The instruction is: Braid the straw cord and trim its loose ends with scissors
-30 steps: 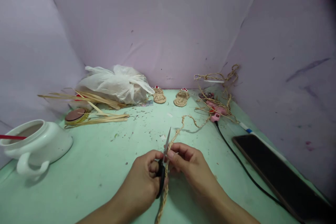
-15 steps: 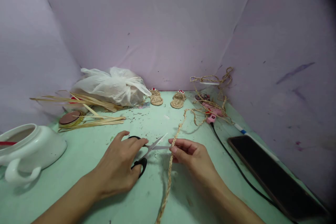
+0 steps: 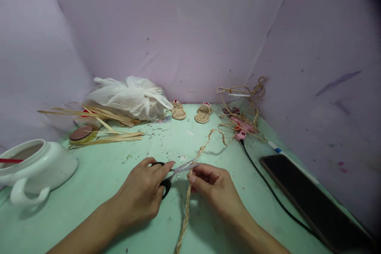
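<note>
Black-handled scissors [image 3: 182, 168] are in my left hand [image 3: 145, 187], its fingers through the loops. Their blades are nearly closed and reach to the braided straw cord [image 3: 187, 206], close above my right fingertips. My right hand [image 3: 212, 181] pinches that cord between thumb and fingers. From the pinch the cord runs down past the bottom edge of the view. Its thinner far end curves away over the table toward a tangle of cord [image 3: 254, 117] at the back right.
Two small woven sandals [image 3: 203, 113] stand by the back wall. At left are a white plastic bag [image 3: 131, 97], straw strips [image 3: 119, 137], a round tin [image 3: 82, 133] and a white ceramic pot [image 3: 56, 166]. A phone [image 3: 312, 202] and black cable [image 3: 266, 180] lie at right.
The scissor blades have come nearly together at the cord, and my left hand has shifted slightly right. My right hand has moved a little down and left with the cord.
</note>
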The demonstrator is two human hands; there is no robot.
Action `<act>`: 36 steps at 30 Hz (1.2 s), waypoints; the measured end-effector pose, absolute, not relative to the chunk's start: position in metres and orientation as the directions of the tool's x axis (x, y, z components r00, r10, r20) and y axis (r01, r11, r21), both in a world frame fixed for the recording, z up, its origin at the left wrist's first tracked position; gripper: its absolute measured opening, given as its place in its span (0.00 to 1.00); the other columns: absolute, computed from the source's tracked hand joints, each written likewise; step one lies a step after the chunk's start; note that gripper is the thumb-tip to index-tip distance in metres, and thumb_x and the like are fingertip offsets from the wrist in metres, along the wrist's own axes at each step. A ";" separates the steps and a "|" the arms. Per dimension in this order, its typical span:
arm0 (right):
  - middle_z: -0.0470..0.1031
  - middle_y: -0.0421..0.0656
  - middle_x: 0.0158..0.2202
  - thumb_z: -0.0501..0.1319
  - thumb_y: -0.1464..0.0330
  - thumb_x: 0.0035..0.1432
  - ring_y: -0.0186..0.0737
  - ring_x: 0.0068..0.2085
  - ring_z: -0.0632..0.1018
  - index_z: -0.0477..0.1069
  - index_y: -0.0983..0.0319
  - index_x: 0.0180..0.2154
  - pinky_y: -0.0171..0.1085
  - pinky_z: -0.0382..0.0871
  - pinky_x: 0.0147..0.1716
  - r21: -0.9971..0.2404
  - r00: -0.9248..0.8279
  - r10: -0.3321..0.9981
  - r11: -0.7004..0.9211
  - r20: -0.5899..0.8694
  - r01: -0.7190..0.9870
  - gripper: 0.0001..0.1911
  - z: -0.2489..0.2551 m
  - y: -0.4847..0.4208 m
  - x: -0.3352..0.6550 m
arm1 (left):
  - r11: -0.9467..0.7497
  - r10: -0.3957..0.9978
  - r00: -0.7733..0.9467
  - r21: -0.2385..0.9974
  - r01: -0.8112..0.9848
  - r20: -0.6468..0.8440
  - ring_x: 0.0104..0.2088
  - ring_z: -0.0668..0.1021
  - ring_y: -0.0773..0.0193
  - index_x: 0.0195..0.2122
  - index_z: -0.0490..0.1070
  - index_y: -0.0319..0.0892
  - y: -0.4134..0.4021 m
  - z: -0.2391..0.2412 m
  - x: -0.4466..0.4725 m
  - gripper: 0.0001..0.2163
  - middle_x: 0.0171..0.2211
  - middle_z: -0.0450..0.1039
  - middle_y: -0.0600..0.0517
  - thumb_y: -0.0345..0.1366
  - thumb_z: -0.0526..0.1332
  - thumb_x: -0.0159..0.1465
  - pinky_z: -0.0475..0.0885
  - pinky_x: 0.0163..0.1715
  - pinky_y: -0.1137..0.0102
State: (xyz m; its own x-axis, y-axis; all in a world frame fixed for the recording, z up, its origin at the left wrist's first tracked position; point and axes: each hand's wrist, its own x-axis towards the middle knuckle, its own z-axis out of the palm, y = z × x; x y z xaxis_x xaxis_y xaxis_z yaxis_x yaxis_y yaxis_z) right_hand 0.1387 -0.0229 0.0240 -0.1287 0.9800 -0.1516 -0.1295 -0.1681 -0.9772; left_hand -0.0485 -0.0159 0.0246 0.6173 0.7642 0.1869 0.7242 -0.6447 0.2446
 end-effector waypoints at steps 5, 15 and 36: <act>0.66 0.39 0.21 0.64 0.67 0.41 0.33 0.24 0.66 0.72 0.67 0.23 0.35 0.63 0.27 -0.970 -0.144 0.977 -0.182 -0.159 -0.163 0.08 0.026 -0.023 0.139 | -0.561 0.807 0.587 0.405 0.723 0.069 0.35 0.71 0.62 0.47 0.61 0.44 -0.016 0.033 -0.047 0.22 0.31 0.71 0.52 0.23 0.49 0.51 0.65 0.36 0.68; 0.70 0.40 0.19 0.62 0.66 0.44 0.33 0.23 0.67 0.75 0.66 0.25 0.33 0.62 0.25 -0.984 -0.072 0.990 -0.127 -0.118 -0.127 0.09 0.031 -0.024 0.140 | -0.536 0.813 0.582 0.434 0.724 0.033 0.30 0.71 0.62 0.39 0.67 0.45 -0.021 0.059 -0.037 0.16 0.25 0.70 0.54 0.26 0.51 0.50 0.64 0.33 0.69; 0.76 0.41 0.20 0.60 0.72 0.43 0.34 0.24 0.72 0.78 0.63 0.27 0.32 0.64 0.26 -0.988 -0.068 0.988 -0.144 -0.140 -0.052 0.09 0.028 -0.033 0.131 | -0.628 0.773 0.633 0.201 0.752 0.045 0.32 0.72 0.58 0.52 0.56 0.39 -0.025 0.045 -0.037 0.27 0.34 0.72 0.47 0.27 0.52 0.48 0.61 0.41 0.58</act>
State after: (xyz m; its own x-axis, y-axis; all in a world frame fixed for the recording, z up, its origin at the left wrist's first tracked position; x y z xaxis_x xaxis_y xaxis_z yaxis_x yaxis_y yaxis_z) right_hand 0.1306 -0.0330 0.0281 -0.0683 0.9878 -0.1399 -0.0518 -0.1436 -0.9883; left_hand -0.0375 -0.0248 0.0448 0.6331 0.7728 0.0445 0.7521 -0.6277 0.2011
